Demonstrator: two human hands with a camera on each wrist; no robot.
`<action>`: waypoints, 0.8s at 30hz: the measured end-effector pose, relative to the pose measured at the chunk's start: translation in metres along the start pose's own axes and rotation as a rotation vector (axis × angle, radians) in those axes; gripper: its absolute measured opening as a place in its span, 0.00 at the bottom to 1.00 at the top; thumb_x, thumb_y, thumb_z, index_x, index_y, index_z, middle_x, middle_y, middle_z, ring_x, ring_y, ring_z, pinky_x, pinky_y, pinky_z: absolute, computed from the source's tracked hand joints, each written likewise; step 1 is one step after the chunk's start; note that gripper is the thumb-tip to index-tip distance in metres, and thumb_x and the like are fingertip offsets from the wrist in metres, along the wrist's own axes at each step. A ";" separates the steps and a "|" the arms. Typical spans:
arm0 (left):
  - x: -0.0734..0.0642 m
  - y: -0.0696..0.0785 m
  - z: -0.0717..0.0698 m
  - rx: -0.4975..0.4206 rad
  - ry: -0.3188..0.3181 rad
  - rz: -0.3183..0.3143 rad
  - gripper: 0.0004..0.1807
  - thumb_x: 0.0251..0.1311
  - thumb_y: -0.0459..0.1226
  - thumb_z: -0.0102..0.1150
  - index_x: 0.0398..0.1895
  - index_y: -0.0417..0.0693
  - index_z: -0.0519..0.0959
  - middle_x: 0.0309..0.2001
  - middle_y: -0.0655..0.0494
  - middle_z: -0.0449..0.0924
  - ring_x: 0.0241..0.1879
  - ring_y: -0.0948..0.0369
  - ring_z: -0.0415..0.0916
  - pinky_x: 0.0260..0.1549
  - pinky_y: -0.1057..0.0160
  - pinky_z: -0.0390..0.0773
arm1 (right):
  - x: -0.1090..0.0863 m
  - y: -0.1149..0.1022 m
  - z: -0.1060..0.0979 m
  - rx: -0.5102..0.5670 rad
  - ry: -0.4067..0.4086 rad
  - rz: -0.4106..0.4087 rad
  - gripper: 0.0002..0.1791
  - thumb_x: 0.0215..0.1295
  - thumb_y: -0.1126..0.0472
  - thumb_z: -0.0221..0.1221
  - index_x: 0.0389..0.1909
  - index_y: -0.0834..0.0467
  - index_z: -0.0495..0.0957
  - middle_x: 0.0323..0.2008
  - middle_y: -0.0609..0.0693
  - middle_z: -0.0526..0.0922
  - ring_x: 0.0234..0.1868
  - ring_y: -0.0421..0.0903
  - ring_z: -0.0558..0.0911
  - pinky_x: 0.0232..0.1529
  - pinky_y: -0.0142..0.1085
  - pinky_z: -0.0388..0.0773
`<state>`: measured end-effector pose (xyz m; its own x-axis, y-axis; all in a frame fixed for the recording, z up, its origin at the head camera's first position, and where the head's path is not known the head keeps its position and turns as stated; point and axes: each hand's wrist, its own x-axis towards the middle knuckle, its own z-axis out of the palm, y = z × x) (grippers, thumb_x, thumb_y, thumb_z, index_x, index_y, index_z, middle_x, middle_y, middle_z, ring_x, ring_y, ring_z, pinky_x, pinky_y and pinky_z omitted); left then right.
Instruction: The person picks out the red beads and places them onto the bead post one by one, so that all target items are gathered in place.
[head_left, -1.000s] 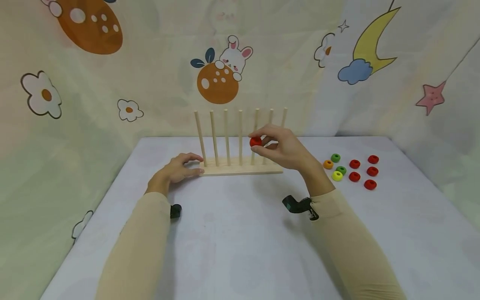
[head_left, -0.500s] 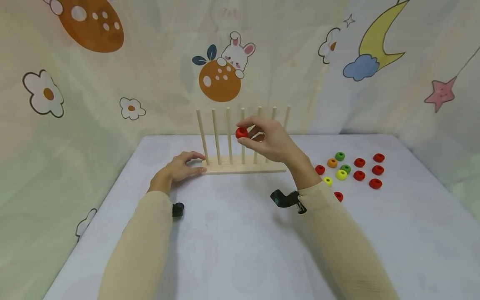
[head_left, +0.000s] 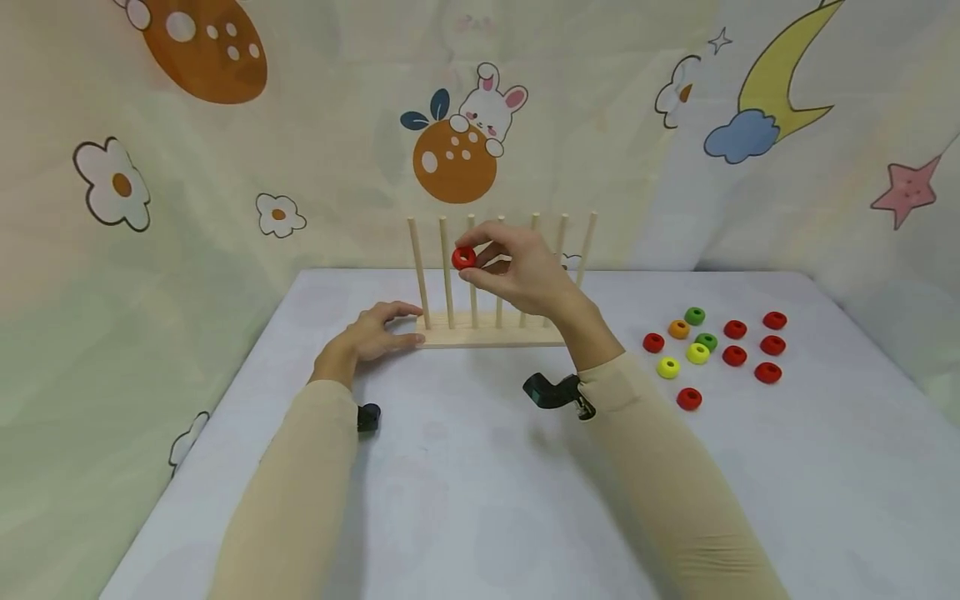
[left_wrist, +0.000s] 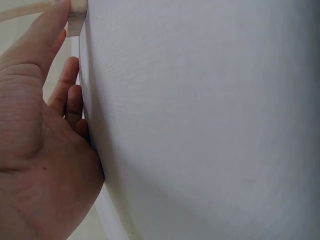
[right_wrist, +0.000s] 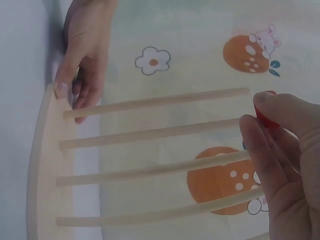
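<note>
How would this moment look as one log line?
right hand: pinches red bead | left hand: holds rack end | other beads: on table

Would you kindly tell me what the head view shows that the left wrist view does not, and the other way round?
Only the head view shows the right hand pinching a red bead, and the loose beads.
Only the left wrist view shows the left hand from its palm side.
Both show that hand touching the wooden base, and the white table.
</note>
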<state>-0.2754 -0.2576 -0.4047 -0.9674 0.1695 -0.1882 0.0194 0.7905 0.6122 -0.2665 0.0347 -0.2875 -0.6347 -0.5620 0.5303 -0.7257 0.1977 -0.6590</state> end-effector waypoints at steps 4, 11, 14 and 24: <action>0.001 0.000 0.001 0.007 -0.002 0.002 0.34 0.59 0.62 0.66 0.69 0.72 0.71 0.78 0.52 0.58 0.78 0.45 0.49 0.71 0.28 0.48 | 0.004 0.000 0.005 -0.003 -0.001 -0.005 0.17 0.64 0.70 0.68 0.54 0.63 0.81 0.49 0.54 0.85 0.44 0.48 0.87 0.49 0.39 0.86; 0.001 -0.001 0.001 -0.001 -0.001 -0.009 0.33 0.60 0.59 0.67 0.69 0.72 0.72 0.78 0.52 0.58 0.78 0.44 0.48 0.71 0.27 0.48 | 0.017 0.001 0.016 -0.019 0.022 -0.060 0.18 0.65 0.69 0.68 0.55 0.63 0.81 0.51 0.55 0.85 0.44 0.48 0.87 0.52 0.39 0.85; 0.000 -0.001 0.001 -0.008 -0.002 -0.017 0.33 0.60 0.59 0.67 0.69 0.73 0.72 0.79 0.52 0.57 0.79 0.44 0.48 0.71 0.26 0.47 | 0.022 -0.002 0.020 -0.038 0.055 -0.059 0.18 0.66 0.68 0.67 0.57 0.63 0.80 0.53 0.55 0.85 0.45 0.48 0.88 0.53 0.37 0.85; 0.000 -0.002 0.001 -0.018 0.003 -0.022 0.31 0.60 0.59 0.68 0.67 0.76 0.73 0.79 0.54 0.57 0.79 0.44 0.47 0.70 0.25 0.47 | 0.040 -0.011 0.029 -0.059 0.147 -0.030 0.19 0.69 0.64 0.66 0.59 0.61 0.80 0.51 0.53 0.86 0.39 0.46 0.88 0.45 0.36 0.86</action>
<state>-0.2753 -0.2587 -0.4066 -0.9684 0.1499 -0.1994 -0.0066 0.7836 0.6213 -0.2763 -0.0133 -0.2744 -0.6412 -0.4456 0.6248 -0.7567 0.2316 -0.6114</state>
